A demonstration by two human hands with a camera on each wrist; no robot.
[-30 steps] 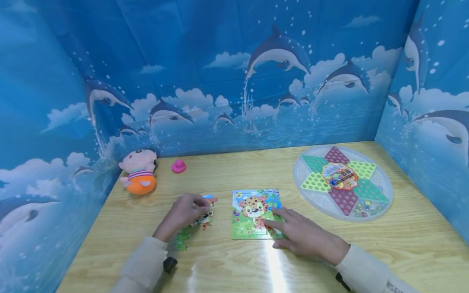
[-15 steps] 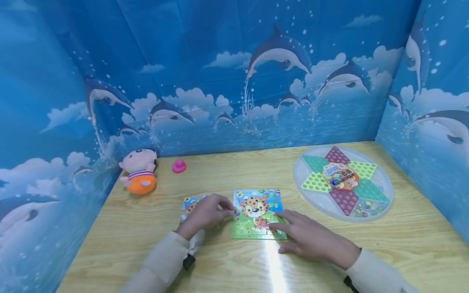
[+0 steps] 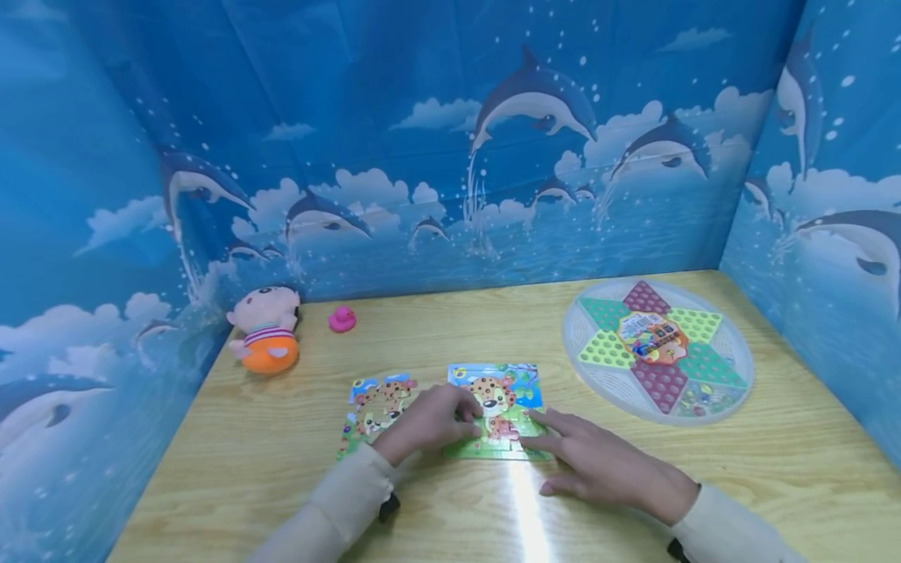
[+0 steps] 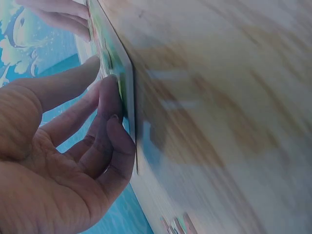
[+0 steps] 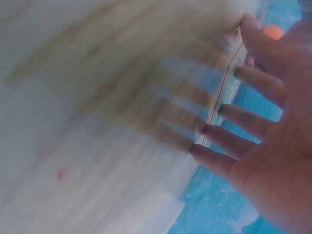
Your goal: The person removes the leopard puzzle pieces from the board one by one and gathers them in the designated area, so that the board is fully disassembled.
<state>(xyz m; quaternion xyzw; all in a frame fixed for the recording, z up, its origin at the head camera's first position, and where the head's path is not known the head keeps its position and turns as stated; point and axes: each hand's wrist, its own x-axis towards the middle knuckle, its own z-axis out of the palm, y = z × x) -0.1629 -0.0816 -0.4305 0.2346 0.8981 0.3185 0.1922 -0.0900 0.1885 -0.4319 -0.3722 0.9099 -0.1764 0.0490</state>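
Note:
My left hand reaches over the left part of a square leopard jigsaw puzzle, fingers bent. In the left wrist view its thumb and index fingertips come down at the puzzle's surface, the other fingers folded at the edge; I cannot tell whether a piece is between them. My right hand lies with fingers spread and fairly straight, fingertips at the puzzle's right side; the right wrist view shows those fingers along the board edge. Left of it lies a second leopard puzzle of loosely set pieces, partly hidden by my left hand.
A round Chinese checkers board with marbles under its cover lies at the right. A pink duck and a plush doll in orange stand at the back left. Dolphin-printed sheets wall the wooden table.
My left hand has moved right, from the loose pieces onto the square puzzle, uncovering more of the left pieces. My right hand has slid slightly right and down.

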